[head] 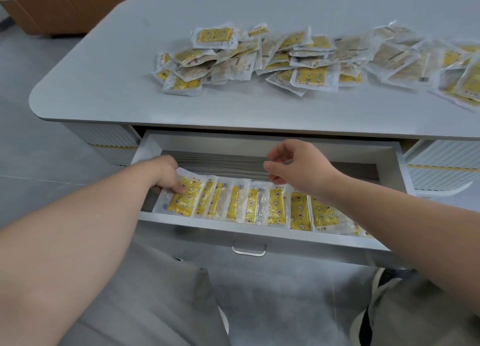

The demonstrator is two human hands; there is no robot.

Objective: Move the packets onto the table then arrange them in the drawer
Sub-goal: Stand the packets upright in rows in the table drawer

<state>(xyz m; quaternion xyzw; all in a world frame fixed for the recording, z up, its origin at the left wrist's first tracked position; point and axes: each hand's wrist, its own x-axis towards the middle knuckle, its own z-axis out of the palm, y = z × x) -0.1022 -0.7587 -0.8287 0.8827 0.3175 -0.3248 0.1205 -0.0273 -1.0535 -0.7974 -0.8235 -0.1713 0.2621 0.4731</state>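
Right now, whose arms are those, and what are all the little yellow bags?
The picture comes from a camera worn on a person's head, looking down, so the two bare arms are that person's own. There is no machine here. A grey table has a loose pile of packets on top, yellow with small pictures on them. Below, the drawer is pulled open, and a neat row of packets lies inside, each overlapping the next. The left hand has its fingers on the leftmost packet; I cannot tell if it pinches it or only presses. The right hand hangs above the drawer with loosely curled fingers and seems to hold nothing.
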